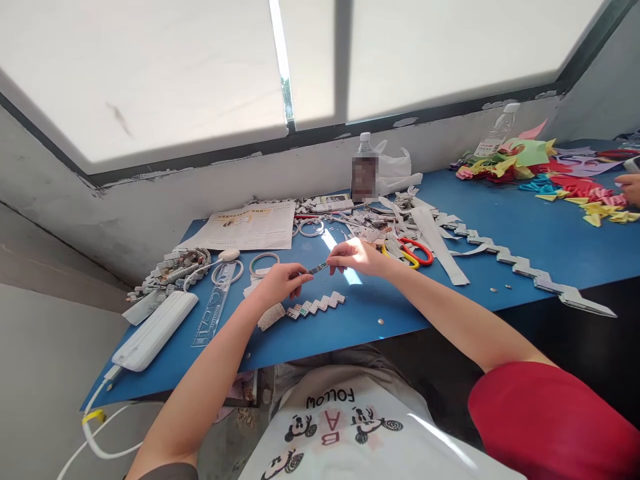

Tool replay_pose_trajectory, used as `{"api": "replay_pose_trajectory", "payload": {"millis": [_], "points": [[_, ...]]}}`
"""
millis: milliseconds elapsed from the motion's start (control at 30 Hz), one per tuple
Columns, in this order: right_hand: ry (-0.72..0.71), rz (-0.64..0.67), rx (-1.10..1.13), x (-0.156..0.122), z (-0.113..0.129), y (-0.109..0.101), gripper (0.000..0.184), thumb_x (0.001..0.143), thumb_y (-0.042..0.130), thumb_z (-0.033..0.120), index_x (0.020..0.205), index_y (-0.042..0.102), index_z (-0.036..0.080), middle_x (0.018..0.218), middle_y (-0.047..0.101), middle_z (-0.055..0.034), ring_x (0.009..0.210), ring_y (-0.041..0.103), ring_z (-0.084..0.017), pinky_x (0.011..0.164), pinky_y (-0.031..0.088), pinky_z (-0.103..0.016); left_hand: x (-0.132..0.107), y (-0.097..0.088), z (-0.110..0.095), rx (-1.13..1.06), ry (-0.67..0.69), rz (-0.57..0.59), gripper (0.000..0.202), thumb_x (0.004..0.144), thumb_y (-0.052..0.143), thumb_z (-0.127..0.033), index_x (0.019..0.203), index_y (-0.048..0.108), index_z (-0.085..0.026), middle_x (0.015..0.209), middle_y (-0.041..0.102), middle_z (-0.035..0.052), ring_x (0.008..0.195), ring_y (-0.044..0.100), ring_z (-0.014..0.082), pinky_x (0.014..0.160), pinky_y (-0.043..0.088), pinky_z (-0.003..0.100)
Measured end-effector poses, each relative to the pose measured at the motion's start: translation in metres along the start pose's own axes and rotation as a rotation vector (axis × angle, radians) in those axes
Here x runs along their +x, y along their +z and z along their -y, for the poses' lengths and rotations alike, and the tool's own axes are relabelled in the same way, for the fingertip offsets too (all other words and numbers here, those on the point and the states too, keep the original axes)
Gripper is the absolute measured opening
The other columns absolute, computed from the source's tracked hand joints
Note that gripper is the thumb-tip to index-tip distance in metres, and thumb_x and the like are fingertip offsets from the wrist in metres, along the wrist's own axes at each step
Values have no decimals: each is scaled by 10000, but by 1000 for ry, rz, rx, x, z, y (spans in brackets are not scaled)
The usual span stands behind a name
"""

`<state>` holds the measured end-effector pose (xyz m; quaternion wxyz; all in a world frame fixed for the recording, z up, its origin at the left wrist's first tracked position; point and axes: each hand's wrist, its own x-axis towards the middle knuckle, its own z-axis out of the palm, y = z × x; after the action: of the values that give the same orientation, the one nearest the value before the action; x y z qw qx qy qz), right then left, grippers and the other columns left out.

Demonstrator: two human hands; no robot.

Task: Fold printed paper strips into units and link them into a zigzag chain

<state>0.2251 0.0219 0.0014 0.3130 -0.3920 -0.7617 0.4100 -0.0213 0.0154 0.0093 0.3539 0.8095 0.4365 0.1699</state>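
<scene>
A narrow folded strip of newspaper (317,269) stretches between my two hands above the blue table (525,233). My left hand (281,281) pinches its left end with closed fingers. The strip's right end is held by my right hand (356,256), also pinched shut. Just below the hands a zigzag chain of folded paper (316,306) lies on the table, ending in a small folded block (271,317).
Red scissors (419,249) and yellow scissors (403,257) lie among cut newspaper strips (440,247). A white power bank (155,330), clear ruler (216,301), tape rings (264,263), newspaper sheet (247,227), water bottle (365,170) surround. A long zigzag strip (525,265) runs right. Coloured paper (575,180) and another person's hand (630,188) at far right.
</scene>
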Motion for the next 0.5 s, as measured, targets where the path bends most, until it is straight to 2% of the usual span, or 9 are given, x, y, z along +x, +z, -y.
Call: {"api": "replay_pose_trajectory", "payload": {"millis": [100, 200, 367, 433, 500], "points": [[-16, -81, 72, 1, -2, 3, 229, 783, 687, 413, 840, 711, 193, 770, 714, -49, 685, 632, -181, 640, 515, -333, 2, 3, 4, -54, 37, -11, 286, 863, 552, -457, 848, 634, -183, 655, 675, 18, 579, 627, 155, 560, 483, 257], [-83, -106, 121, 1, -3, 10, 251, 723, 749, 396, 870, 727, 194, 830, 712, -51, 752, 651, -186, 691, 544, -345, 5, 7, 8, -120, 73, -93, 299, 853, 572, -457, 894, 670, -177, 778, 715, 53, 720, 677, 187, 673, 536, 293], [-418, -184, 1, -1, -3, 20, 175, 737, 746, 389, 785, 750, 220, 812, 694, -54, 737, 632, -176, 694, 554, -350, 8, 9, 6, -201, 71, -253, 341, 825, 609, -463, 990, 719, -186, 967, 730, 80, 911, 673, 237, 799, 542, 338], [-469, -287, -9, -1, -2, 23, 163, 757, 733, 390, 774, 746, 228, 845, 693, -57, 748, 632, -175, 705, 559, -357, 7, 9, 2, -153, 94, -240, 308, 820, 619, -453, 956, 735, -202, 1099, 707, 75, 1026, 637, 251, 888, 507, 346], [-424, -364, 25, -1, -2, 25, 176, 760, 731, 398, 768, 734, 222, 846, 693, -56, 753, 640, -179, 702, 569, -361, 5, 11, -2, -137, 97, -159, 305, 827, 615, -449, 970, 731, -207, 1153, 691, 69, 1088, 609, 256, 936, 476, 348]]}}
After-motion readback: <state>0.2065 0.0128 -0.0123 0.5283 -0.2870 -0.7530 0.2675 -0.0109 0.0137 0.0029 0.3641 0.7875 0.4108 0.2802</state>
